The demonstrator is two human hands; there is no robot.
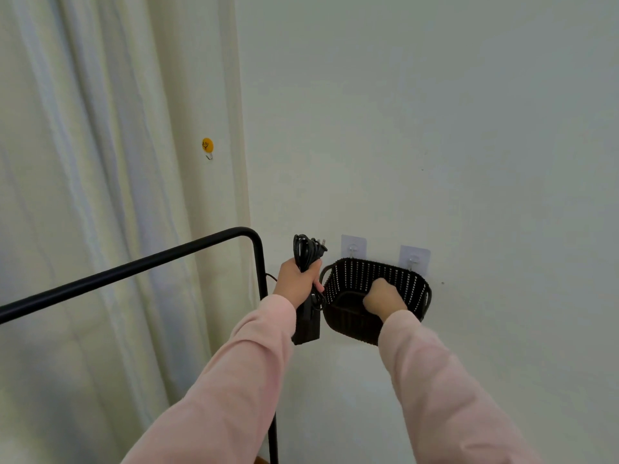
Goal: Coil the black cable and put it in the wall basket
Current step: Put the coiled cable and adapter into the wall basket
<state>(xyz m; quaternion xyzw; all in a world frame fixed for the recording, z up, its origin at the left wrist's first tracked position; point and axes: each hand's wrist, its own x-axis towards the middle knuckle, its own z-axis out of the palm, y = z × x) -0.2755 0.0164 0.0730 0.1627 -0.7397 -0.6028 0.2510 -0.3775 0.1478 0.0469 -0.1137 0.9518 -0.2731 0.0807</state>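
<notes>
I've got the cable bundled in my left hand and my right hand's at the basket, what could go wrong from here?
The black cable, gripped only by your left hand, looks untied, so loops may spring loose on release. The adapter block hanging below could snag the rim of the basket. It hangs on two adhesive hooks; pressing down with your right hand might pull it off.

No legible text or labels.

Left hand (pixel 296 283) grips coiled black cable (pixel 304 250) beside wall basket (pixel 351 276).
</notes>
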